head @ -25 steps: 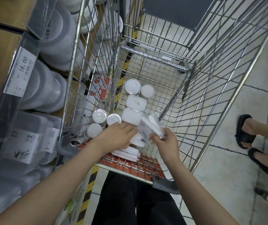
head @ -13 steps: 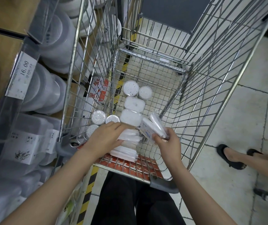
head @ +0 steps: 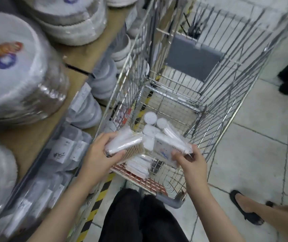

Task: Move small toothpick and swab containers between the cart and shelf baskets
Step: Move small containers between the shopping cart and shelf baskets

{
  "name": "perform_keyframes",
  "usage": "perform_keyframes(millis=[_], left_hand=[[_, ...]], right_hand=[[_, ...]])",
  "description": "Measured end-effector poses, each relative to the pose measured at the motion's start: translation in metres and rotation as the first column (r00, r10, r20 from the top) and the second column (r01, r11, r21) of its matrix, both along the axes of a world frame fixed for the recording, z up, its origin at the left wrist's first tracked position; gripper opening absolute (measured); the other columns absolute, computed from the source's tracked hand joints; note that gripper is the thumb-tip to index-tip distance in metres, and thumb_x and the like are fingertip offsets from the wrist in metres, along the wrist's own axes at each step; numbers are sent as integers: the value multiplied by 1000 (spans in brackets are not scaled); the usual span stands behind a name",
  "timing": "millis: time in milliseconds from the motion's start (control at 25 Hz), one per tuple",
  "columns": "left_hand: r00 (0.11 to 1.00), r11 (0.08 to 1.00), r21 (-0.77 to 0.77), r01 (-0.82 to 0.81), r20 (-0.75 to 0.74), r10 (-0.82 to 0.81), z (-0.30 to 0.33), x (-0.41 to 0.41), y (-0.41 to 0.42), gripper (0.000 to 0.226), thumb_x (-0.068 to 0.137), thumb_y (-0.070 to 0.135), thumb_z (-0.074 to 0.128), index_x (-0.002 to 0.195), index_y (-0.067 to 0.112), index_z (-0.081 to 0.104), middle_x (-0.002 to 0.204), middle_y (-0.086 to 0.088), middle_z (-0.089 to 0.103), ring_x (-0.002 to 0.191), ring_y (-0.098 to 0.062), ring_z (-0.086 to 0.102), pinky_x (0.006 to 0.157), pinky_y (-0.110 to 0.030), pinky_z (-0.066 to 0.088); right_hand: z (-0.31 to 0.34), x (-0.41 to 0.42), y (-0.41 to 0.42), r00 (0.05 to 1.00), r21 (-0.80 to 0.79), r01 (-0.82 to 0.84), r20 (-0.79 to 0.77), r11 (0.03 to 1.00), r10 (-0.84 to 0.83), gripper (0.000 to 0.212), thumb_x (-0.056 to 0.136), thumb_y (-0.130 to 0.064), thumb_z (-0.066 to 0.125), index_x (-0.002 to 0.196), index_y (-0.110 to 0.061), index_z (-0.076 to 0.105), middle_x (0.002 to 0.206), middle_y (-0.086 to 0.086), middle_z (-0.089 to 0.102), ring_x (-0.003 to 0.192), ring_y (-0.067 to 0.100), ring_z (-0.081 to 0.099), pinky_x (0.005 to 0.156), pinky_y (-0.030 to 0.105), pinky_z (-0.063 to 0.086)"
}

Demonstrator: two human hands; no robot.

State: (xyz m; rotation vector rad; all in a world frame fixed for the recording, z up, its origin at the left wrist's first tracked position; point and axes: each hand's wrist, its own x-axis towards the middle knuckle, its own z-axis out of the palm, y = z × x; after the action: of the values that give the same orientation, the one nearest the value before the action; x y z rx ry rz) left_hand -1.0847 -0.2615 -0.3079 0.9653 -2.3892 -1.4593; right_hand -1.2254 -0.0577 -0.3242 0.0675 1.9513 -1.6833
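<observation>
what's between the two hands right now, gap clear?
Not clear. In the head view, white rounded boxes on the cart floor show between the left hand's pack and the right hand's pack.

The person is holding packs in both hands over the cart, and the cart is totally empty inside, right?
Not quite. The left hand and the right hand do each hold a pack above the cart, but the cart is not empty. The head view shows round white containers and flat white packs lying on its floor.

Wire cart [head: 230, 70] floor: round white containers [head: 150, 117] (packets [head: 138, 165] nearer).
</observation>
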Motion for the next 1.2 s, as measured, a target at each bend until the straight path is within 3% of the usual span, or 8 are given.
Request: perform_keyframes(millis=[80, 200, 320, 400, 640, 800, 1000, 1200], left_hand=[[982, 979, 133, -155, -90, 168, 40, 19, 15, 46, 72, 24, 81, 107, 40, 55, 109, 12, 60, 94, 4, 59, 78, -12, 48], [883, 884, 276, -378, -181, 434, 88, 54, 41, 58, 66, 32, 83, 115, 41, 54, 115, 3, 63, 100, -17, 64, 82, -40, 55], [672, 707, 453, -542, -272, 689, 127, 105, 70, 64, 57, 34, 90, 112, 40, 58, 104, -4, 67, 94, -24, 66, 85, -50, 54], [501, 580, 550, -600, -306, 809, 148, 143, 89, 63, 55, 35, 87, 112, 33, 60, 96, -4, 71, 88, -22, 69, 79, -38, 57], [135, 291, 489, -822, -329, 935, 207, 292, 164, 15, 87, 27, 56, 98, 21, 62, 87, 4, 74, 81, -10, 70, 64, -12, 51], [-117, 57, 462, -885, -339, 934, 233, 408, 246, 35, 83, 42, 54, 106, 18, 63, 93, 2, 74, 85, -10, 69, 71, -19, 51], [-376, -165, 477, -863, -388, 842, 262, 540, 358, 25, 88, 35, 51, 98, 16, 64, 81, 5, 73, 65, -2, 67, 52, -14, 49], [-492, -283, 457, -843, -444, 749, 283, 650, 431, 25, 93, 30, 47, 104, 14, 64, 85, 3, 74, 68, -4, 69, 51, -12, 49]], right_hand=[[33, 5, -1, 998, -66, -45, 29, 997, 47, 21, 80, -7, 72, 96, -17, 63, 89, -1, 72, 84, 14, 69, 64, 20, 53], [77, 20, -10, 980, -132, -182, 54, 974, 190, 18, 79, -17, 73, 94, -15, 64, 90, 2, 70, 91, 25, 66, 78, 38, 52], [129, 56, -26, 901, -234, -422, -5, 876, 433, 28, 73, -28, 67, 97, -14, 65, 88, 3, 72, 83, 21, 69, 73, 35, 56], [160, 91, -34, 828, -252, -553, -60, 794, 558, 29, 72, -32, 65, 96, -15, 64, 86, 2, 73, 79, 18, 70, 65, 29, 57], [204, 234, -45, 447, -155, -893, -206, 422, 871, 78, 60, -72, 60, 112, -13, 58, 105, 9, 67, 100, 23, 65, 82, 43, 52], [228, 365, -18, 184, -134, -978, -212, 158, 960, 116, 49, -93, 53, 143, -27, 37, 144, -6, 46, 132, 18, 44, 108, 49, 38], [253, 529, 49, 12, -215, -976, -245, -43, 969, 51, 66, -75, 46, 103, -43, 60, 116, -15, 64, 108, 8, 60, 98, 37, 45], [279, 658, 100, -106, -286, -938, -295, -194, 950, 25, 81, -51, 44, 93, -36, 58, 95, -16, 67, 77, -8, 65, 63, 11, 47]])
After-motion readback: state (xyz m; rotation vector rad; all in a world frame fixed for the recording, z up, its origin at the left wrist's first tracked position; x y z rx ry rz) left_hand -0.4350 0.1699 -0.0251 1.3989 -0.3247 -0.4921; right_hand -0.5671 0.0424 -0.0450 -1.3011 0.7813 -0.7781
